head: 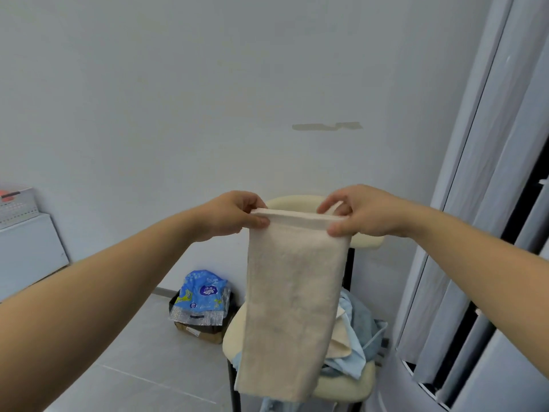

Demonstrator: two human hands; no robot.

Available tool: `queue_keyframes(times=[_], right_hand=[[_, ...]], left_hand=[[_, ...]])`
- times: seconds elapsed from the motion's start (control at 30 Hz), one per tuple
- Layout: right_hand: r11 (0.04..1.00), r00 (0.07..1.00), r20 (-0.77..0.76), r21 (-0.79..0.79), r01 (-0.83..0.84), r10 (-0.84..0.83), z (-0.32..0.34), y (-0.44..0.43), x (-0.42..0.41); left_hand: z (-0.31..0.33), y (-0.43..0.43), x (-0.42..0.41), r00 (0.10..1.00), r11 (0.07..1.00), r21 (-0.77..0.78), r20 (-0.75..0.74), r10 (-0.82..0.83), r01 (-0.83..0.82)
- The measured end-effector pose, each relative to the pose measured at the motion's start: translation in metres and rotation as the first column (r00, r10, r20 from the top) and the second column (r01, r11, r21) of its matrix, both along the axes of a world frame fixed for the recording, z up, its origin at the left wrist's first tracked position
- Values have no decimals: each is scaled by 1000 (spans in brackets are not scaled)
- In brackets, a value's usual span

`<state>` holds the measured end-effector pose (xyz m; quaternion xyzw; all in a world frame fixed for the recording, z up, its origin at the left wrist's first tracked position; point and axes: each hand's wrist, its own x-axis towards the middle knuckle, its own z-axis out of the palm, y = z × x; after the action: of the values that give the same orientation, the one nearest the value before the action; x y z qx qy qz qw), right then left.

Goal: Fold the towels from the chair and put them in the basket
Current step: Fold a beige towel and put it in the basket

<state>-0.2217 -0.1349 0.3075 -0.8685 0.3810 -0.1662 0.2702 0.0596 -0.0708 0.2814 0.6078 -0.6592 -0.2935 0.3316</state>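
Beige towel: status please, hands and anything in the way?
Left hand and right hand pinch beige towel at top corners. It hangs in front of chair. Blue towels lie on seat behind it.

A plain room, seemingly in a home: bare white wall, grey floor tiles, a cream chair heaped with towels, and a box of packets.
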Motion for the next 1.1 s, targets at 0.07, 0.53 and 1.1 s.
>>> queue_keyframes(times=[0.07, 0.53, 1.1], right_hand=[[999, 994, -99, 18, -34, 35, -4, -1, -2], [970, 998, -65, -243, 7, -24, -19, 0, 45], [884, 977, 148, -421, 202, -153, -7, -5, 77]], left_hand=[[-3, -1, -6, 998, 1000, 15, 68, 7, -8], [-9, -8, -50, 993, 1000, -16, -119, -12, 10], [-22, 0, -40, 978, 995, -76, -202, 41, -58]])
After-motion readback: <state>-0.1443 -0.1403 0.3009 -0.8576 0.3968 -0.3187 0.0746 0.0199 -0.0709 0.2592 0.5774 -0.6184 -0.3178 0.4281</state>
